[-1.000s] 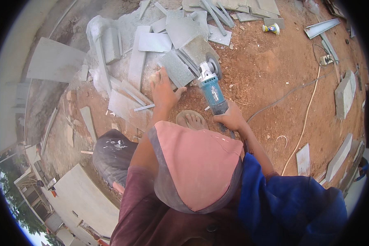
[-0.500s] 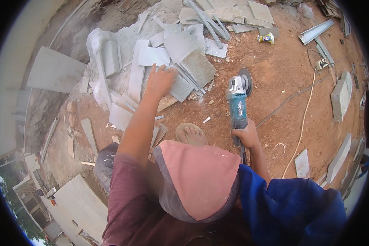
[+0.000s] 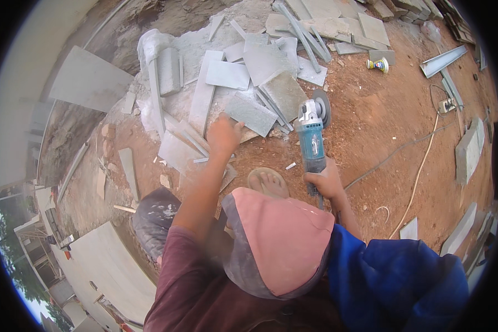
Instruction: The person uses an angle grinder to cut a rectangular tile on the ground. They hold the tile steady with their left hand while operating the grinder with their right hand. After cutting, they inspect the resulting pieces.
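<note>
Grinder [image 3: 313,143], metal-headed, cylindrical, fills the right hand [image 3: 326,179] near dusty slabs [image 3: 253,115].

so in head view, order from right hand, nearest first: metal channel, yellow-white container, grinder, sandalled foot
1. Grinder, in the right hand
2. Sandalled foot, to its left
3. Yellow-white container, upper right
4. Metal channel, farther right

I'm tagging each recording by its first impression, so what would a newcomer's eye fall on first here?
Probably the teal angle grinder, held in the right hand just right of centre, over reddish soil. Next would come the heap of pale grey slabs at the upper middle, with the left hand close beside one of them. The bright blue cloth at the lower right also stands out.
</note>
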Demonstrator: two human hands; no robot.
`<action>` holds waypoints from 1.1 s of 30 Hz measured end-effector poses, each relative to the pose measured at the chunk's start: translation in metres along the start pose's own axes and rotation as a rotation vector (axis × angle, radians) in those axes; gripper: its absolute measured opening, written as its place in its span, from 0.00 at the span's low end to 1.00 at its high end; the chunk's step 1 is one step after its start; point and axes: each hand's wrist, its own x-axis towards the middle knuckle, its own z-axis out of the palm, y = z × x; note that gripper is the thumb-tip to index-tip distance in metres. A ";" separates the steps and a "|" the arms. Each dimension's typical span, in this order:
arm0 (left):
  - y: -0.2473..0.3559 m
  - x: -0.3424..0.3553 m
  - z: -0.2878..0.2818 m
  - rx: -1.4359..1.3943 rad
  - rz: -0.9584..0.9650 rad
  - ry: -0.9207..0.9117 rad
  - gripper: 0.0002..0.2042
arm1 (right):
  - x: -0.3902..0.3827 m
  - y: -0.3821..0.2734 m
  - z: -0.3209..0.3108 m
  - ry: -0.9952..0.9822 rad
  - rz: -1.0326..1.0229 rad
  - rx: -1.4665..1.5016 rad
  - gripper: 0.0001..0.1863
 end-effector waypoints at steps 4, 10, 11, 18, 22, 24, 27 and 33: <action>-0.015 0.009 0.023 -0.148 0.083 0.081 0.31 | 0.005 -0.006 0.013 -0.028 0.000 -0.029 0.19; 0.011 0.004 0.018 -0.327 -0.039 -0.116 0.39 | 0.016 -0.026 0.028 -0.062 0.002 -0.093 0.22; 0.014 0.003 0.019 -0.352 -0.053 -0.119 0.39 | 0.021 -0.026 0.033 -0.052 -0.014 -0.104 0.22; -0.007 0.004 0.041 -0.474 -0.089 -0.112 0.38 | 0.075 -0.048 0.087 -0.057 -0.186 -0.194 0.30; -0.010 0.004 0.043 -0.450 -0.049 -0.050 0.35 | 0.094 -0.073 0.104 -0.192 -0.170 -0.242 0.29; -0.009 0.004 0.038 -0.400 -0.014 -0.036 0.34 | 0.098 -0.084 0.112 -0.173 -0.177 -0.273 0.28; -0.008 0.003 0.035 -0.471 -0.025 -0.027 0.24 | 0.107 -0.081 0.117 -0.185 -0.160 -0.288 0.27; -0.012 0.002 0.037 -0.437 0.060 0.006 0.26 | 0.117 -0.069 0.123 -0.185 -0.144 -0.333 0.28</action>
